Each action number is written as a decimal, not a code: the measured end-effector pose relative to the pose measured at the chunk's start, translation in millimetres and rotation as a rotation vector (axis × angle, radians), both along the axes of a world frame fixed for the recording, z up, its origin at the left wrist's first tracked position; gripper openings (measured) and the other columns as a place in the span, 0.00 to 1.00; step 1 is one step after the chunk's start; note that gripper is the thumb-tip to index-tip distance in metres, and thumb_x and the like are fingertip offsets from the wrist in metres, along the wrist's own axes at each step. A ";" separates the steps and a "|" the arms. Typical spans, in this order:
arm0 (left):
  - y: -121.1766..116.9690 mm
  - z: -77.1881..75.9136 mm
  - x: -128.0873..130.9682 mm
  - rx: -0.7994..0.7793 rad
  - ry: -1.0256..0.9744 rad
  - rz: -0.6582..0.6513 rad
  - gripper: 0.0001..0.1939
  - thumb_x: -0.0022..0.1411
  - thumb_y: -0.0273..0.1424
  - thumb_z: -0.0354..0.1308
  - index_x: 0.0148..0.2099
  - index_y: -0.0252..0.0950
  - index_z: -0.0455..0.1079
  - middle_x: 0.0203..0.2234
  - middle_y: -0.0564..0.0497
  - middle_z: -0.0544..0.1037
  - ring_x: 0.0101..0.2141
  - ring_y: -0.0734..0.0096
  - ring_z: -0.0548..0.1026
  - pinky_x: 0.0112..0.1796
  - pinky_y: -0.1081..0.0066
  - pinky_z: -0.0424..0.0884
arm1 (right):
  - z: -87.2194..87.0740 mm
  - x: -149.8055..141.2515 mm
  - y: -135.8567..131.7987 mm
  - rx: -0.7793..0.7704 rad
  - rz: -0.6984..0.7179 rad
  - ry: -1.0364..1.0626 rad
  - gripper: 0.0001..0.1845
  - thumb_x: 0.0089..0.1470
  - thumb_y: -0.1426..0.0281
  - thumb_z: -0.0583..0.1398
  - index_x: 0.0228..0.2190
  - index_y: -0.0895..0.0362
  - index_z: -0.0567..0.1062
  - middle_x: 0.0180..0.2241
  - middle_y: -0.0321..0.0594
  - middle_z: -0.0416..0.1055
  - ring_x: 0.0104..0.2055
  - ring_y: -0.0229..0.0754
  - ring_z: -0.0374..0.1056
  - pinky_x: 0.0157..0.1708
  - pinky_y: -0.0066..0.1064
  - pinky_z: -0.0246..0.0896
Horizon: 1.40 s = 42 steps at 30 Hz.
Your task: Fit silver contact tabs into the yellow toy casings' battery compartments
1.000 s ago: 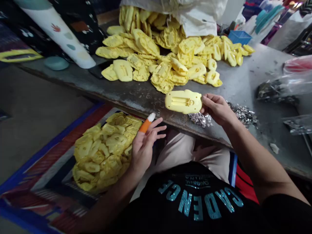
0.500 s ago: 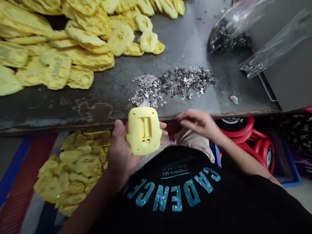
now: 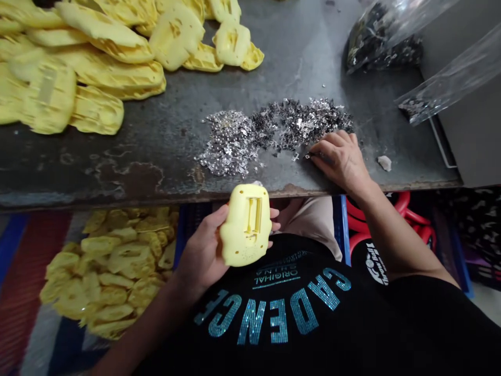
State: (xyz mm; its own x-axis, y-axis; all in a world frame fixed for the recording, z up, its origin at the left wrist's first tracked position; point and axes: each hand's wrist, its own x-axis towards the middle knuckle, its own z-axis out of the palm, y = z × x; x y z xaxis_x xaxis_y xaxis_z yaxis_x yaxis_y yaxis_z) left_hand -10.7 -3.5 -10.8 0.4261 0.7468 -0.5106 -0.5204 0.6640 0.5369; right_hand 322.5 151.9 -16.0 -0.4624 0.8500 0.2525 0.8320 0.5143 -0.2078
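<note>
Yellow plastic casing [image 3: 246,225] lies cupped in left hand [image 3: 201,250], fingers curled behind, hollow side up to stay reachable; right hand [image 3: 340,161] pinches a dark sliver [image 3: 319,155] beside silver metal flakes [image 3: 274,133] on the metal table [image 3: 129,180].

Two hands were in view, the left hand [image 3: 201,250] and the right hand [image 3: 340,159], with one yellow plastic casing [image 3: 246,225] in the left. The worktop [image 3: 117,193] carried one spread of silver metal flakes [image 3: 270,133], one small white lump [image 3: 384,163] near its right edge, and one clear plastic bag [image 3: 385,34] plus a second clear plastic bag [image 3: 450,73] at its far right corner. The yellow casings [image 3: 97,57] at its far left corner and the one heap of yellow pieces [image 3: 113,271] below its near edge held too many to count
</note>
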 end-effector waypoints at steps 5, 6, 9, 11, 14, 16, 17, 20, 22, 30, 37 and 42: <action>1.3 -2.8 7.9 0.016 -0.022 -0.013 0.33 0.78 0.56 0.66 0.71 0.38 0.85 0.66 0.34 0.89 0.61 0.32 0.90 0.52 0.50 0.92 | 1.9 11.0 -6.2 -0.017 -0.017 0.075 0.03 0.70 0.68 0.66 0.44 0.50 0.82 0.44 0.45 0.83 0.51 0.59 0.74 0.57 0.55 0.67; 1.1 -3.4 8.9 0.038 -0.051 -0.011 0.33 0.79 0.55 0.66 0.71 0.38 0.85 0.66 0.35 0.89 0.60 0.35 0.91 0.51 0.52 0.93 | 1.3 12.7 -8.7 -0.013 -0.019 0.080 0.03 0.69 0.69 0.66 0.43 0.50 0.81 0.43 0.44 0.82 0.50 0.58 0.74 0.56 0.54 0.67; -0.4 -3.3 11.8 0.091 -0.115 0.002 0.29 0.82 0.52 0.64 0.69 0.37 0.87 0.63 0.36 0.91 0.56 0.45 0.93 0.49 0.57 0.94 | -3.1 19.5 -20.0 0.028 -0.002 0.062 0.05 0.71 0.70 0.63 0.44 0.49 0.81 0.42 0.43 0.83 0.48 0.57 0.74 0.52 0.51 0.67; -1.9 -1.4 14.0 0.101 -0.120 0.018 0.27 0.82 0.52 0.66 0.67 0.37 0.88 0.61 0.37 0.92 0.54 0.47 0.94 0.48 0.58 0.94 | -7.3 26.2 -29.9 0.074 0.017 0.049 0.09 0.74 0.70 0.61 0.45 0.48 0.82 0.43 0.43 0.84 0.48 0.56 0.75 0.50 0.50 0.66; -3.7 2.7 17.3 0.093 -0.092 0.048 0.26 0.77 0.52 0.72 0.63 0.40 0.91 0.57 0.40 0.93 0.51 0.48 0.95 0.45 0.58 0.94 | -10.8 37.6 -44.8 0.112 0.029 0.091 0.11 0.77 0.68 0.60 0.44 0.47 0.84 0.43 0.40 0.86 0.47 0.55 0.76 0.50 0.50 0.66; -4.0 5.2 18.9 0.082 -0.061 0.064 0.26 0.75 0.53 0.75 0.62 0.41 0.92 0.55 0.41 0.94 0.49 0.48 0.95 0.43 0.59 0.95 | -9.8 42.6 -51.9 0.102 0.002 0.178 0.10 0.76 0.69 0.62 0.43 0.47 0.85 0.43 0.39 0.86 0.47 0.54 0.78 0.51 0.49 0.67; -3.9 6.1 19.5 0.079 -0.046 0.070 0.26 0.74 0.54 0.75 0.61 0.41 0.92 0.54 0.41 0.94 0.48 0.48 0.96 0.42 0.60 0.95 | -8.5 43.5 -54.0 0.088 -0.018 0.228 0.09 0.75 0.69 0.63 0.43 0.48 0.85 0.42 0.39 0.86 0.47 0.53 0.79 0.51 0.49 0.68; -2.7 7.5 21.4 0.073 -0.019 0.066 0.28 0.75 0.57 0.74 0.60 0.40 0.93 0.52 0.41 0.95 0.45 0.48 0.96 0.39 0.61 0.94 | -4.0 38.9 -53.3 0.019 -0.046 0.317 0.08 0.74 0.68 0.64 0.45 0.49 0.87 0.42 0.41 0.86 0.48 0.54 0.81 0.52 0.49 0.71; -1.9 7.6 22.9 0.076 -0.010 0.055 0.28 0.76 0.57 0.71 0.59 0.39 0.93 0.51 0.40 0.95 0.44 0.48 0.96 0.38 0.62 0.94 | -2.2 32.3 -47.7 -0.037 -0.022 0.308 0.10 0.74 0.67 0.65 0.49 0.49 0.88 0.46 0.44 0.86 0.51 0.56 0.81 0.54 0.50 0.72; -2.3 6.1 23.4 0.093 -0.033 0.020 0.28 0.78 0.56 0.69 0.61 0.39 0.92 0.52 0.40 0.95 0.44 0.50 0.95 0.38 0.64 0.94 | 8.0 23.8 -30.9 -0.093 0.030 0.148 0.10 0.75 0.66 0.63 0.48 0.49 0.87 0.46 0.44 0.84 0.50 0.57 0.77 0.54 0.50 0.69; -1.8 1.0 20.5 0.098 -0.045 -0.026 0.32 0.80 0.58 0.65 0.68 0.40 0.88 0.57 0.38 0.93 0.44 0.50 0.94 0.38 0.61 0.94 | 16.3 26.1 -42.6 0.058 0.003 -0.100 0.09 0.79 0.64 0.61 0.49 0.48 0.83 0.46 0.43 0.81 0.52 0.58 0.74 0.59 0.57 0.70; -2.8 3.8 21.7 0.073 0.025 -0.048 0.32 0.77 0.59 0.67 0.65 0.41 0.90 0.55 0.39 0.94 0.43 0.48 0.94 0.36 0.62 0.92 | 16.3 26.8 -44.9 0.087 -0.032 -0.060 0.07 0.76 0.66 0.61 0.45 0.47 0.81 0.42 0.42 0.81 0.49 0.57 0.76 0.57 0.58 0.71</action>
State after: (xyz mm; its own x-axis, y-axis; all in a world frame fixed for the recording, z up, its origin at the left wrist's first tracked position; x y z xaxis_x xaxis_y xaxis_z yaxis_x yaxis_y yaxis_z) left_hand 11.0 -6.3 -7.0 0.4503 0.7613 -0.4666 -0.4749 0.6467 0.5968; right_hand 349.3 107.0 0.4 -0.4518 0.8407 0.2985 0.8578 0.5013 -0.1135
